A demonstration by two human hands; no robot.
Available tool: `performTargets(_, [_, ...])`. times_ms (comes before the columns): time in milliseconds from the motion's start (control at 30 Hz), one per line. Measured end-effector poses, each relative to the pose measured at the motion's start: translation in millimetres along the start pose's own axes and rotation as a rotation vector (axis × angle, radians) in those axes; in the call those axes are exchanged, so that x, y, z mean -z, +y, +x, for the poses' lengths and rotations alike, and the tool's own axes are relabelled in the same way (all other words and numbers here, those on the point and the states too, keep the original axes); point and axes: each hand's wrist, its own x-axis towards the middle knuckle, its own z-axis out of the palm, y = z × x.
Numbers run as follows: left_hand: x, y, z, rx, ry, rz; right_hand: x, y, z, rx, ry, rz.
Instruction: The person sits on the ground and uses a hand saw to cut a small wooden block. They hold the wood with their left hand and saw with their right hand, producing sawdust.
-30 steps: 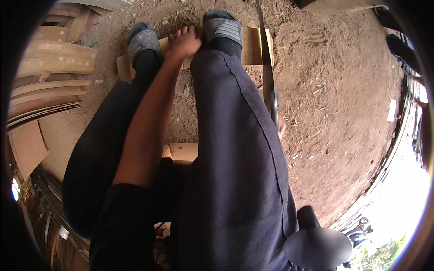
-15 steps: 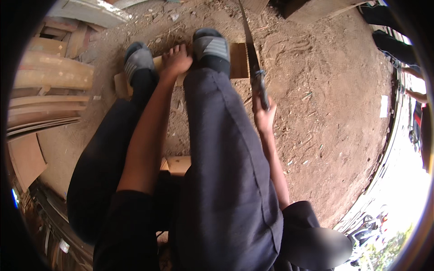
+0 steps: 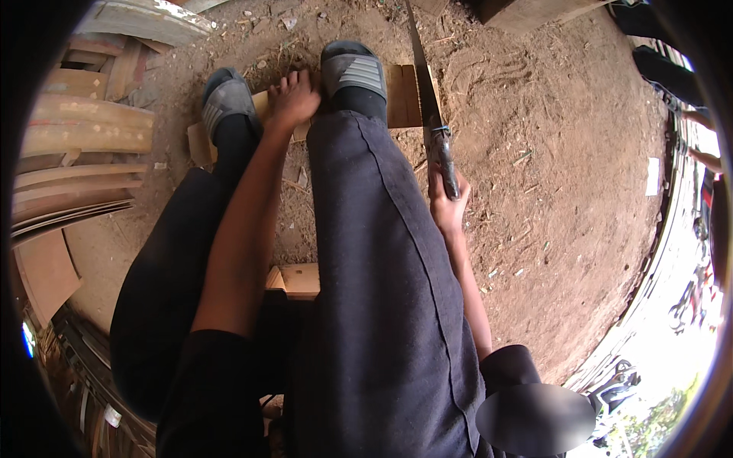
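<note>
A wooden board [image 3: 402, 95] lies crosswise on the ground beneath my two sandalled feet. My left hand [image 3: 296, 101] presses on it between the feet, its fingers bent over the far edge. On the right, my right hand [image 3: 449, 202] is closed round the dark handle of a handsaw [image 3: 425, 80]. The long toothed blade points away from me and crosses the board near its right end, where a narrow strip of wood shows beyond the blade. Something blue is tied where blade meets handle. My right foot's sandal [image 3: 355, 72] stands between my left hand and the saw.
Stacked planks and thin sheets [image 3: 84, 164] stand at the left. A large timber piece [image 3: 531, 14] lies at the far right. Bare soil [image 3: 550, 198] with scattered shavings spreads on the right. Other people's legs [image 3: 668, 75] show at the right rim.
My right hand has drawn the saw slightly back toward me along the cut. My left hand and feet keep their places on the board; the view has shifted a little.
</note>
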Motion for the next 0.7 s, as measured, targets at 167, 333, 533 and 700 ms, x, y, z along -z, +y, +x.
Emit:
performTargets(167, [3.7,3.8,-1.4,0.003,-0.015,-0.024,38.7,57.1,-86.3,0.199,0.063,-0.203])
performTargets(333, [1.7,2.2,-3.6,0.015,-0.007,0.004,50.2,44.6,-106.6,0.085,0.016,-0.116])
performTargets(533, [3.3,-0.3,-1.5,0.002,0.004,-0.047,-26.3,-23.6,33.0,0.003,0.020,-0.087])
performTargets(700, [8.4,3.0,1.8,0.002,0.007,-0.010,13.3,19.8,-46.8,0.184,0.008,-0.110])
